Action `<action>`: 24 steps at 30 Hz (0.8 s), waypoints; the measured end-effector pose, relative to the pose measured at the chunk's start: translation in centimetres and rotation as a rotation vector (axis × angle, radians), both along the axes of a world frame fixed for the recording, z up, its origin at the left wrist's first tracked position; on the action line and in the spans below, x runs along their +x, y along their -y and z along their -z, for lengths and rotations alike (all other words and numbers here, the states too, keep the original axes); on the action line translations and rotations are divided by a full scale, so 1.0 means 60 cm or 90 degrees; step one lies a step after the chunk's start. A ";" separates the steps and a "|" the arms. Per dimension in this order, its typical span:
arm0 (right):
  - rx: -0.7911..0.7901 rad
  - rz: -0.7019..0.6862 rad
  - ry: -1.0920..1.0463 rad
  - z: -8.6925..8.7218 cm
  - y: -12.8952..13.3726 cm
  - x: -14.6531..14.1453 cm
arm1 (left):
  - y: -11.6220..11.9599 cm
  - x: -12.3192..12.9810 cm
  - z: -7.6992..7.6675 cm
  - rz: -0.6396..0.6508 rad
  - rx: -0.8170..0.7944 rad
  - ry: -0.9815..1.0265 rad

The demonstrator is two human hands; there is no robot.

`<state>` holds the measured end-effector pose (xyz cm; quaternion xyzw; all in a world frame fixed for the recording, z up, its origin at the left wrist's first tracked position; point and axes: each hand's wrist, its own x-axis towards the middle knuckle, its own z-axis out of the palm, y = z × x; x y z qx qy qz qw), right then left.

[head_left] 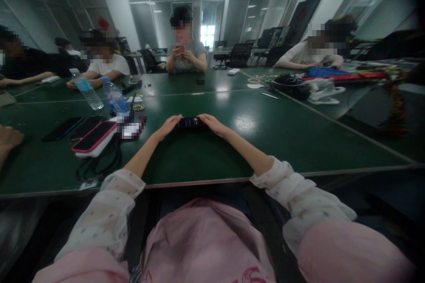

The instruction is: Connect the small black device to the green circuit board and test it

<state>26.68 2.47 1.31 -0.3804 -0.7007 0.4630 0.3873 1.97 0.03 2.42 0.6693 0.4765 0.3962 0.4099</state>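
Ahead of me a dark smartphone (189,122) is held sideways, low over the green table (265,150). My left hand (170,126) grips its left end and my right hand (212,124) its right end, fingers closed around the edges. The phone's screen is mostly dark with a small lighter patch near the right. Whether the phone touches the tabletop I cannot tell. To the left of my left forearm lies a pink-rimmed phone (95,137) on a white block, with a black strap (102,163) beside it.
Two dark phones (63,128) and two plastic bottles (86,88) are at the left. A co-worker's hand (9,141) rests at the left edge. Across the table sits a person (186,55) holding a phone. Cables and a black bundle (288,86) lie at the right.
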 end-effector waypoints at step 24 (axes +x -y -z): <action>0.081 -0.037 0.029 -0.002 0.016 -0.006 | -0.005 -0.004 0.008 -0.004 0.030 -0.008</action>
